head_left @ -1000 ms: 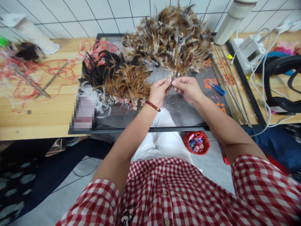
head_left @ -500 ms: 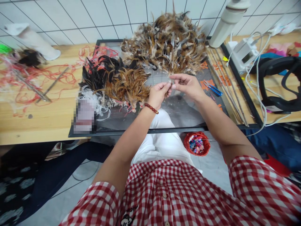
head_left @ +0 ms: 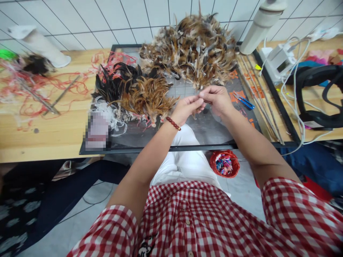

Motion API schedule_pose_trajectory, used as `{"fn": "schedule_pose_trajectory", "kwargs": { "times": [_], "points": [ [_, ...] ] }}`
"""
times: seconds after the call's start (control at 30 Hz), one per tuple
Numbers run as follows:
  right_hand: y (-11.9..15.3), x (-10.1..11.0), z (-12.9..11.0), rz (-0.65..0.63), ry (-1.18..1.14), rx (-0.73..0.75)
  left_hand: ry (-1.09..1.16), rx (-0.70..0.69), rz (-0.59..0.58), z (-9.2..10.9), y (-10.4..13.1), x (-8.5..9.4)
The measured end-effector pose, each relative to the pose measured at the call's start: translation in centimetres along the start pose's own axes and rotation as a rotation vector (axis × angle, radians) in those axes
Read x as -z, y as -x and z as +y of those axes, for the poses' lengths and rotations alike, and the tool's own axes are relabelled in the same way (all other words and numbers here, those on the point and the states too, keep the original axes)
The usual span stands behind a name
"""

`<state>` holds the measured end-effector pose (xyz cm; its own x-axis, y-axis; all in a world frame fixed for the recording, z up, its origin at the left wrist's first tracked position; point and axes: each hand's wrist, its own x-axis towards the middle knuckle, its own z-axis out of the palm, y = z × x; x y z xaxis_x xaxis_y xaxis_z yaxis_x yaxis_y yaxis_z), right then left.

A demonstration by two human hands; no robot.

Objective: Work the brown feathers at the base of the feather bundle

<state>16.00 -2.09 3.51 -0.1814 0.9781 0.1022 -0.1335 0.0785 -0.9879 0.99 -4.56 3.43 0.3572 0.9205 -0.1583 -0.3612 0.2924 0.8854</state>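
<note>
Left hand (head_left: 186,108) and right hand (head_left: 217,101): thumb and fingers of each pressed together, tips meeting; whether anything is pinched between cannot be told. Mottled feather heap (head_left: 190,50) seen just beyond both hands. Black-and-brown feather bunch (head_left: 147,94) laid close to the left of the left hand. Blue snips (head_left: 245,103) placed right of the right hand, thin sticks (head_left: 261,100) farther right.
</note>
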Motion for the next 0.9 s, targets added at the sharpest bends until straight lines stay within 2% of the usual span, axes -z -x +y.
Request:
{"fn": "schedule_pose_trajectory", "kwargs": {
  "times": [0.13,0.2,0.27,0.33,0.43,0.53,0.63,0.7,0.77,0.83,0.9],
  "points": [
    [-1.0,0.7,0.9,0.065,0.055,-0.010,-0.018,-0.028,0.124,-0.6,-0.4,0.0],
    [-1.8,1.9,1.7,0.166,0.129,0.038,0.011,-0.005,0.164,-0.5,-0.5,0.1],
    [-2.4,3.4,2.4,0.270,0.260,0.122,0.040,0.010,0.186,-0.3,-0.4,0.1],
    [-2.9,4.7,2.9,0.300,0.454,0.183,0.068,0.013,0.202,-0.1,-0.3,0.1],
    [-3.3,5.4,3.1,0.227,0.813,0.227,0.135,0.001,0.253,0.2,-0.4,0.0],
    [-4.3,5.2,2.9,0.109,1.177,0.320,0.221,-0.010,0.309,0.3,-0.7,0.1],
    [-5.7,4.9,2.6,-0.016,1.428,0.414,0.298,-0.010,0.342,0.4,-0.9,0.4],
    [-6.4,5.1,2.4,-0.092,1.524,0.425,0.336,-0.004,0.352,0.5,-0.9,0.6],
    [-6.4,5.4,2.1,-0.109,1.572,0.422,0.365,0.005,0.359,0.6,-0.9,0.7],
    [-5.8,5.8,1.8,-0.099,1.542,0.456,0.384,0.015,0.362,0.6,-0.9,0.7],
    [-4.8,6.4,1.5,-0.155,1.457,0.514,0.394,0.023,0.363,0.7,-0.9,0.7]
  ]
}}
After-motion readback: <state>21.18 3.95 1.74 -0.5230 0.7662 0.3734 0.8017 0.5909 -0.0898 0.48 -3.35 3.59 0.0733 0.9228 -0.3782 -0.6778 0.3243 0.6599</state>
